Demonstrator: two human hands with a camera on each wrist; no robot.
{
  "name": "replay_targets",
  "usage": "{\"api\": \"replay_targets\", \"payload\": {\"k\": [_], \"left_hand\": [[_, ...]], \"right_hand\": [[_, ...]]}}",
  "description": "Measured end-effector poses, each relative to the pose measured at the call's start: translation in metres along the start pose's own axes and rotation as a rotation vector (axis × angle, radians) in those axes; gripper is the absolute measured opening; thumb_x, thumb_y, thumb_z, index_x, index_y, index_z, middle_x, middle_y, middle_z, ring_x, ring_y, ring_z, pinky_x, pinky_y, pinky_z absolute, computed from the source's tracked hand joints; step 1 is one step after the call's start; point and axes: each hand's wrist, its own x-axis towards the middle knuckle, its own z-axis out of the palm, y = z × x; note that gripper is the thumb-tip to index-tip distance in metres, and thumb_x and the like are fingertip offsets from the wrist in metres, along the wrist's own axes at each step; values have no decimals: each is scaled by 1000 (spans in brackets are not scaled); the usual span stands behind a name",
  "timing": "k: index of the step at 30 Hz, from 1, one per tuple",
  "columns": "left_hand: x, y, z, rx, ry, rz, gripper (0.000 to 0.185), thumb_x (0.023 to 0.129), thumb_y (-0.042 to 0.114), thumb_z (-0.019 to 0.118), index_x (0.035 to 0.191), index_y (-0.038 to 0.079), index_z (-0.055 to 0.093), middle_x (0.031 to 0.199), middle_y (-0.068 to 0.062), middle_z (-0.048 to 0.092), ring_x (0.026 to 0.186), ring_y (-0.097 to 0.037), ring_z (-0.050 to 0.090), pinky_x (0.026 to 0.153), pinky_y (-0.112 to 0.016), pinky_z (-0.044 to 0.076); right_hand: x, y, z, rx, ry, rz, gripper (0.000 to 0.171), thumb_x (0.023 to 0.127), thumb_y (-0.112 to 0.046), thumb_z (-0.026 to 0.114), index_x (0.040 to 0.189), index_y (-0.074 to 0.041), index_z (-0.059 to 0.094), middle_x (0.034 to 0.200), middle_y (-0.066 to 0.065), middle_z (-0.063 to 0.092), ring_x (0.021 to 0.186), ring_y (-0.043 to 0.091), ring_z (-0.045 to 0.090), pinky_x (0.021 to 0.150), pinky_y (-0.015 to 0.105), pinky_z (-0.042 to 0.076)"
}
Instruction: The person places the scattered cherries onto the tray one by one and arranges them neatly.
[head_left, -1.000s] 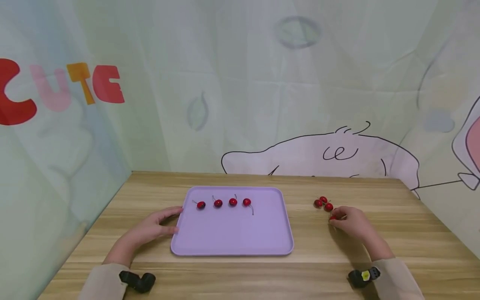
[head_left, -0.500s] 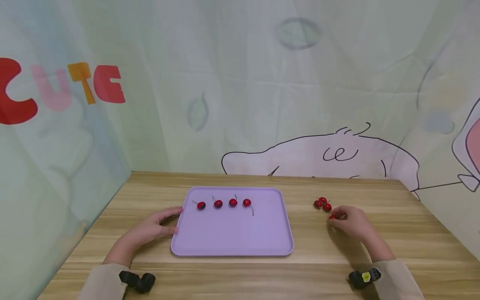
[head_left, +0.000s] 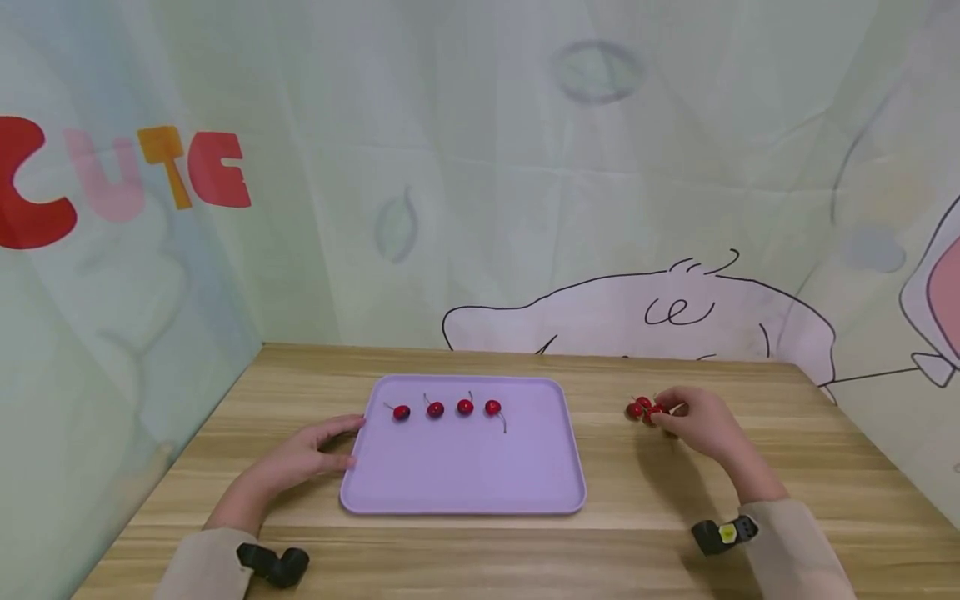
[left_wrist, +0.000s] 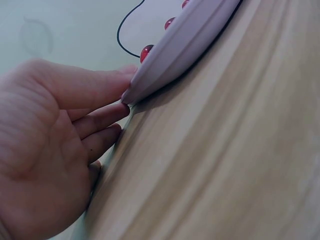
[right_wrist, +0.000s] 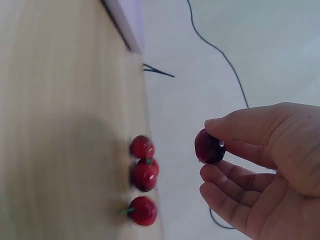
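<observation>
The right hand pinches a single cherry between thumb and fingertips, its grip clamped on the fruit and lifted off the desk; in the head view this sits at the right of the frame, just beside the small cluster of loose cherries lying on the wood. The pinch looks light and covers only one side of the cherry, so the round, glossy fruit could squirt out if the fingers tighten unevenly, and it would likely roll across the desk toward the edge. The three loose cherries lie close under the hand in the right wrist view, so a low pass or a trailing finger could knock them and set them rolling too. The left hand rests at the left rim of the purple tray, fingers straight and lightly touching its edge, its grip apart and holding nothing; a push from it could slide the tray and disturb the row of four cherries near the tray's far edge, which are only resting there by their own weight. Their thin stems could also catch a finger.
</observation>
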Motion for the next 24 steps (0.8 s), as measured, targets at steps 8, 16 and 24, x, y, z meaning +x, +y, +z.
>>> {"api": "replay_targets", "payload": {"k": [8,16,24], "left_hand": [[0,1,1,14,-3,-11,70,84,22,73,142,-2,43,150,-27,33,139,-49,22,109,-67,22],[0,1,3,11,-3,-27,70,84,22,72,143,0,42,151,-26,31,140,-49,21,109,-68,21],[-1,0,2,3,-3,-40,70,84,22,72,144,1,42,152,-26,31,140,-50,19,108,-69,20]], "right_hand": [[11,-23,-3,66,-40,36,34,90,-15,66,118,4,60,97,16,66,71,24,62,58,37,56],[23,-53,3,70,-57,15,35,92,-20,64,122,-2,60,91,14,66,58,18,57,48,31,49],[30,-78,13,122,-65,6,33,91,-23,65,122,-9,60,95,12,62,44,16,45,37,22,35]]}}
